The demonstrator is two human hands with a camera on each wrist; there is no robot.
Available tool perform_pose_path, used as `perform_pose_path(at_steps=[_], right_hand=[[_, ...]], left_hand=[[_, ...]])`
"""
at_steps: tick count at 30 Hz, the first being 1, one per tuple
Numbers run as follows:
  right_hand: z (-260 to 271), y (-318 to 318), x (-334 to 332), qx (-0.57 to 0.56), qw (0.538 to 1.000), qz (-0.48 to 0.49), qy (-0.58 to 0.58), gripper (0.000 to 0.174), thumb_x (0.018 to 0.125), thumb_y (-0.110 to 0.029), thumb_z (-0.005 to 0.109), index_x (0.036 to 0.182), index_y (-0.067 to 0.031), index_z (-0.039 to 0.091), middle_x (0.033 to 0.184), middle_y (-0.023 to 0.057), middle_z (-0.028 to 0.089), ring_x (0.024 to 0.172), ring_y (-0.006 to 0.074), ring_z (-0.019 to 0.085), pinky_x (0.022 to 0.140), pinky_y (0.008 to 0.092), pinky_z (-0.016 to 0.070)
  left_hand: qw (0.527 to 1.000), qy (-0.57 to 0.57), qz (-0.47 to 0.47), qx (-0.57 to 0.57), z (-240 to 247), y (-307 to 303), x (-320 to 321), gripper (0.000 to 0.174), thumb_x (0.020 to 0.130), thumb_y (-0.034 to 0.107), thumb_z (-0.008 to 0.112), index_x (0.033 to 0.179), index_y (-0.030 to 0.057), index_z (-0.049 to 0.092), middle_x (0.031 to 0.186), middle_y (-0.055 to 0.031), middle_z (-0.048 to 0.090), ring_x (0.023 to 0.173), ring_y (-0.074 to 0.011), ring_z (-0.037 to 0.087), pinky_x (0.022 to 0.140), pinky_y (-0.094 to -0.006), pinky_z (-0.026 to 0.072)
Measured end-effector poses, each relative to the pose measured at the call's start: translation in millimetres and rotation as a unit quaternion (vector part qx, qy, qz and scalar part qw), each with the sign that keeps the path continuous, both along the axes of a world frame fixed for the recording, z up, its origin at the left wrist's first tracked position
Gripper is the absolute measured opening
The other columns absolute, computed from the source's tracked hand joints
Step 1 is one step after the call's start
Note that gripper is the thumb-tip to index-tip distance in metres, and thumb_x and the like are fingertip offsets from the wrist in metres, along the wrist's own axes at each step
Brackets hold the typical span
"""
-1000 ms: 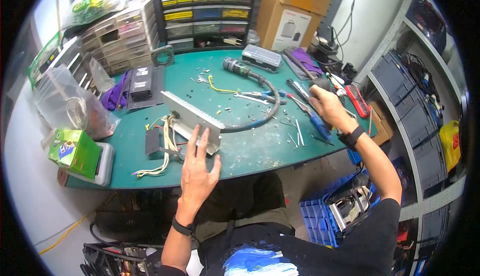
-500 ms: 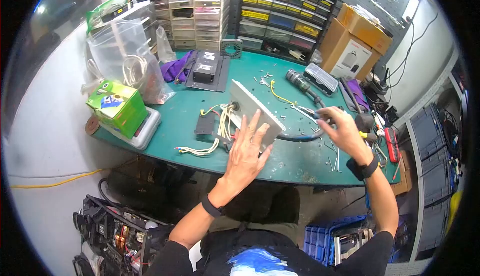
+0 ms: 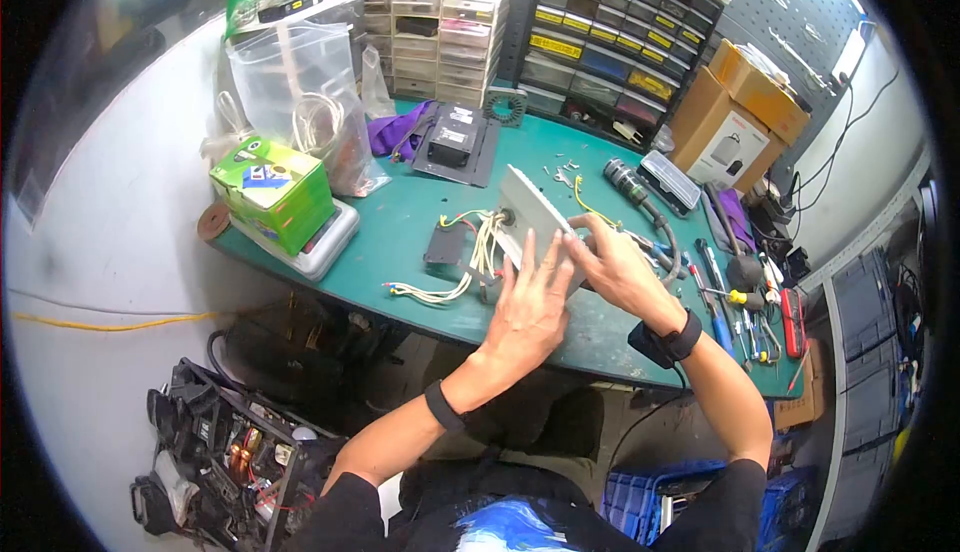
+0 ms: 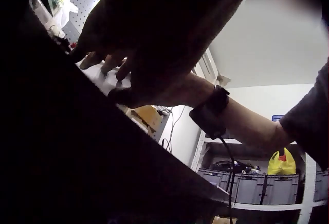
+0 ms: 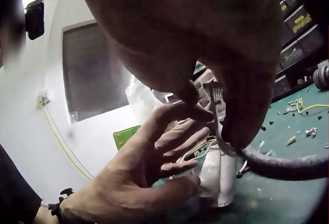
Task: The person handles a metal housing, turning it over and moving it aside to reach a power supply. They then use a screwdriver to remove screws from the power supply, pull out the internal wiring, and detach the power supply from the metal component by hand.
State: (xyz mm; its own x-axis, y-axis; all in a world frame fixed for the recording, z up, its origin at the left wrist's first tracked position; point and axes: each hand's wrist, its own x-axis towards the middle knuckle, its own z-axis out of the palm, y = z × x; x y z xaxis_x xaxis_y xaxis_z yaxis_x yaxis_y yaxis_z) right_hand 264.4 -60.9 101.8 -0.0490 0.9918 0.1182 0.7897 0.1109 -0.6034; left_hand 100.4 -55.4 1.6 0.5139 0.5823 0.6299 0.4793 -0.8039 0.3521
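Observation:
A silver finned metal panel, like a heat sink [image 3: 532, 208], stands upright on the green table. My left hand [image 3: 527, 314] lies against its flat face with fingers straight and spread. My right hand [image 3: 628, 274] pinches the panel's right edge; in the right wrist view the thumb is on one side and the fingers [image 5: 241, 116] are on the other. Cream wires [image 3: 484, 252] come out by the panel's left side, beside a small black box [image 3: 444, 245]. A thick black cable [image 5: 288, 166] runs off behind the right fingers. The left wrist view is mostly dark.
Screwdrivers, a mallet [image 3: 745, 271] and a red multimeter [image 3: 793, 322] lie at the right. Small screws and a yellow wire [image 3: 592, 210] are scattered behind. A green box [image 3: 272, 197] sits at the left on a grey case. Drawer cabinets [image 3: 620, 42] line the back.
My right hand has left the mallet on the right and come across to the panel's edge. My left hand stays on the panel. The head view has turned left.

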Motion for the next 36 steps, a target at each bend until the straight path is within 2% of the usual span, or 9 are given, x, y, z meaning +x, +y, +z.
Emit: perform_pose_path(at_steps=[4,8,13,17,20,25,26,29,36], right_hand=[[-11.1,7.8,3.9,0.04,0.999,0.002,-0.026,0.038,0.105,-0.031,0.058,0.121,0.0029,0.057,0.083,0.029,0.069,0.081,0.0475,0.068,0.071,0.0519,0.0508],[-14.9,14.6,6.4,0.014,0.998,0.007,-0.066,0.038,0.106,-0.032,0.056,0.121,0.0028,0.057,0.083,0.0305,0.068,0.081,0.0486,0.068,0.071,0.054,0.0497],[-22.4,23.1,11.7,0.032,0.994,0.014,-0.099,0.037,0.106,-0.031,0.055,0.12,0.0035,0.055,0.09,0.0315,0.068,0.088,0.0486,0.068,0.077,0.0542,0.0508],[-16.5,28.6,16.1,0.019,0.997,0.016,-0.076,0.04,0.105,-0.03,0.058,0.123,0.0047,0.057,0.1,0.0324,0.069,0.098,0.0463,0.068,0.084,0.0522,0.0522],[-1.6,32.2,22.6,-0.026,0.998,0.009,-0.055,0.041,0.101,-0.028,0.063,0.124,0.0065,0.065,0.11,0.0302,0.071,0.102,0.0406,0.071,0.09,0.0454,0.054],[5.7,30.2,39.6,-0.033,0.999,-0.018,0.013,0.041,0.1,-0.024,0.066,0.122,0.0101,0.066,0.109,0.0243,0.074,0.097,0.0279,0.071,0.087,0.039,0.0547],[4.9,32.8,50.3,-0.049,0.998,-0.021,0.033,0.042,0.101,-0.024,0.066,0.125,0.0099,0.065,0.11,0.0185,0.075,0.096,0.0215,0.07,0.085,0.0359,0.0547],[19.1,24.2,60.2,-0.061,0.988,-0.046,0.133,0.041,0.103,-0.024,0.065,0.128,0.009,0.065,0.112,0.0118,0.073,0.096,0.0158,0.066,0.085,0.0316,0.0539],[62.0,2.0,80.3,0.043,0.962,-0.07,0.259,0.042,0.102,-0.021,0.066,0.131,0.0101,0.062,0.115,0.0093,0.071,0.101,0.0127,0.065,0.091,0.026,0.05]], left_hand=[[0.999,-0.019,-0.031,-0.02,-3.7,-0.6,6.2,0.076,0.079,0.003,0.068,0.147,-0.0069,0.035,0.161,-0.0315,0.029,0.148,-0.0595,0.024,0.113,-0.0712,0.0352],[0.995,-0.036,-0.093,-0.025,-3.8,6.4,-12.8,0.068,0.079,-0.001,0.066,0.142,-0.0078,0.041,0.157,-0.033,0.035,0.145,-0.0586,0.032,0.116,-0.063,0.0381],[0.993,-0.078,-0.088,-0.015,2.1,5.6,-41.7,0.042,0.084,-0.002,0.065,0.125,0.0056,0.061,0.141,-0.0137,0.062,0.139,-0.0403,0.052,0.118,-0.0578,0.0387],[0.997,-0.079,-0.001,0.012,9.9,10.8,-72.0,0.035,0.086,0.002,0.067,0.12,0.0077,0.065,0.138,-0.0122,0.064,0.136,-0.0402,0.054,0.118,-0.0604,0.0363],[0.993,-0.072,0.079,-0.048,7.6,23.7,-87.0,0.032,0.09,0.007,0.064,0.122,0.0084,0.066,0.14,-0.0125,0.061,0.135,-0.0412,0.052,0.116,-0.0639,0.0353],[0.993,-0.011,0.079,-0.085,-8.6,46.2,-106.8,0.032,0.093,0.01,0.063,0.125,0.0112,0.066,0.143,-0.0141,0.059,0.135,-0.0444,0.051,0.115,-0.0641,0.0367],[0.993,-0.004,0.075,-0.096,-8.9,48.1,-107.0,0.033,0.094,0.012,0.063,0.127,0.0122,0.066,0.144,-0.0146,0.058,0.135,-0.0461,0.051,0.115,-0.0644,0.0369],[0.986,0.001,0.118,-0.12,-3.7,49.2,-101.1,0.028,0.098,0.016,0.062,0.126,0.014,0.067,0.148,-0.0152,0.056,0.14,-0.0469,0.046,0.116,-0.0645,0.0347],[0.98,-0.007,0.182,-0.083,-0.5,61.0,-91.4,0.025,0.101,0.024,0.061,0.123,0.0129,0.068,0.149,-0.018,0.055,0.139,-0.0495,0.046,0.114,-0.0696,0.0324]])
